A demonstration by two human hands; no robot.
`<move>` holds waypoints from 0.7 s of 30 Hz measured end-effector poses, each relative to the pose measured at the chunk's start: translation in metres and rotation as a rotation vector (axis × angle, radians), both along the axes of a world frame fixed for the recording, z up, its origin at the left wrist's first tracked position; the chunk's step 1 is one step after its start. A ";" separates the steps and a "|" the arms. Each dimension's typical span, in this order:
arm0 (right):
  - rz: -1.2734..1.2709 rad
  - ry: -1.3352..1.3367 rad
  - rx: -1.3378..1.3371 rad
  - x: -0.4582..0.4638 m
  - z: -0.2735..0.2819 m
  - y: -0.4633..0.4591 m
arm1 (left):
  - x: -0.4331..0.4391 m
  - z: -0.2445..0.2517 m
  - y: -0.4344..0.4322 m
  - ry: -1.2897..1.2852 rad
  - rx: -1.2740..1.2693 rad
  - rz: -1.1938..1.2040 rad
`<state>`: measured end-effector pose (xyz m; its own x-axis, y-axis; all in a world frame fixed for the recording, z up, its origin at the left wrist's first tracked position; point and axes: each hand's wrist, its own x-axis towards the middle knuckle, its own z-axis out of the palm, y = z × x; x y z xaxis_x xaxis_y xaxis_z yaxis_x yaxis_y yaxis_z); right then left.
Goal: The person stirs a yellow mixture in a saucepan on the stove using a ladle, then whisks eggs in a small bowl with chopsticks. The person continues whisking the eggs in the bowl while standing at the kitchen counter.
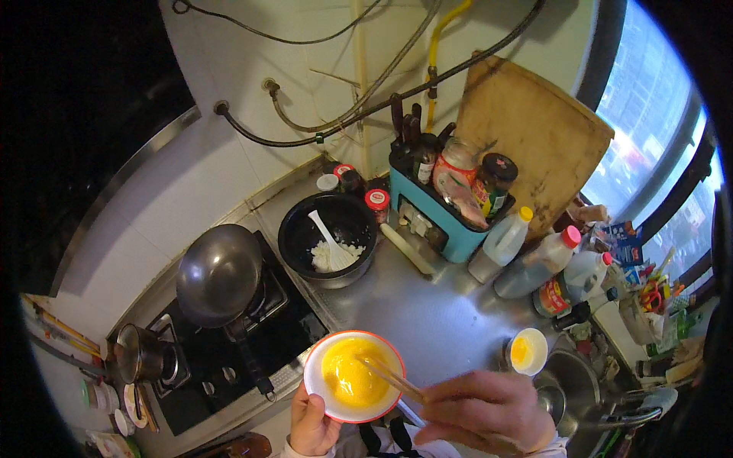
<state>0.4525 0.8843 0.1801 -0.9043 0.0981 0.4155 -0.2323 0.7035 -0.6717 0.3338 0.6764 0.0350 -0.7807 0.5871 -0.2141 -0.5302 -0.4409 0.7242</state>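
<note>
My left hand (pixel 312 422) grips the rim of a white bowl with a red edge (pixel 314 372), its thumb over the near left side. Inside lies beaten egg (pixel 343 375), smooth and yellow. With my right hand (pixel 487 409) I hold wooden chopsticks (pixel 401 386), their tips dipped in the egg. The right hand is slightly blurred. Just beyond it stands a small white cup (pixel 535 350) with something yellow inside. Ahead on the counter is a black rice cooker pot (pixel 298 257) holding some white rice (pixel 323 256) and a white rice paddle (pixel 325 229).
A wok (pixel 220 275) rests on the black gas stove (pixel 200 358), handle towards me, beside a small saucepan (pixel 137 355). A blue knife and condiment holder (pixel 418 200), plastic bottles (pixel 507 243) and a wooden cutting board (pixel 527 126) stand farther back. The sink (pixel 572 372) is at right.
</note>
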 end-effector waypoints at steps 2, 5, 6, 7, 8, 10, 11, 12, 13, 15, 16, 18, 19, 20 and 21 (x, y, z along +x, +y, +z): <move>0.141 0.009 -0.011 0.010 0.003 0.001 | -0.002 -0.002 -0.001 0.012 0.003 -0.033; 0.182 0.013 -0.065 0.003 -0.004 -0.002 | -0.001 -0.002 -0.001 -0.004 0.005 -0.037; 0.124 0.020 -0.074 -0.004 -0.006 0.001 | 0.000 -0.002 -0.002 -0.011 0.001 -0.022; 0.063 0.021 -0.076 -0.008 -0.005 0.001 | -0.001 -0.002 -0.003 -0.009 0.002 -0.011; 0.020 -0.006 0.007 -0.002 0.003 0.001 | -0.001 -0.003 -0.005 -0.007 0.003 -0.001; 0.134 0.047 -0.025 0.004 -0.001 -0.001 | 0.000 -0.004 -0.004 0.001 -0.001 -0.005; 0.192 0.074 -0.042 0.005 -0.003 -0.002 | 0.000 -0.003 -0.003 0.011 -0.004 -0.010; 0.185 0.079 -0.040 -0.001 -0.004 0.000 | 0.000 -0.002 -0.002 0.026 -0.010 -0.012; 0.179 0.082 -0.040 -0.007 -0.006 0.002 | 0.000 -0.003 -0.004 0.006 -0.009 -0.008; 0.038 0.154 -0.065 -0.011 -0.010 0.004 | 0.001 -0.006 -0.007 -0.037 -0.003 -0.001; 0.016 0.137 -0.061 -0.002 -0.009 0.003 | 0.000 -0.006 -0.007 -0.024 -0.006 -0.003; 0.101 0.047 -0.077 0.002 -0.005 0.002 | -0.001 -0.004 -0.005 0.000 -0.014 -0.008; 0.143 0.003 -0.085 0.003 -0.004 0.002 | -0.001 -0.005 -0.005 -0.002 -0.012 -0.004; 0.187 0.067 -0.114 -0.007 -0.013 0.005 | 0.000 -0.008 -0.005 0.002 -0.014 0.000; 0.127 0.090 -0.099 -0.007 -0.012 0.007 | 0.000 -0.011 -0.005 0.007 -0.016 0.005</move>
<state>0.4450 0.8913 0.1677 -0.8718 0.0300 0.4890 -0.3771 0.5961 -0.7089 0.3340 0.6714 0.0245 -0.7849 0.5798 -0.2184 -0.5233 -0.4316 0.7348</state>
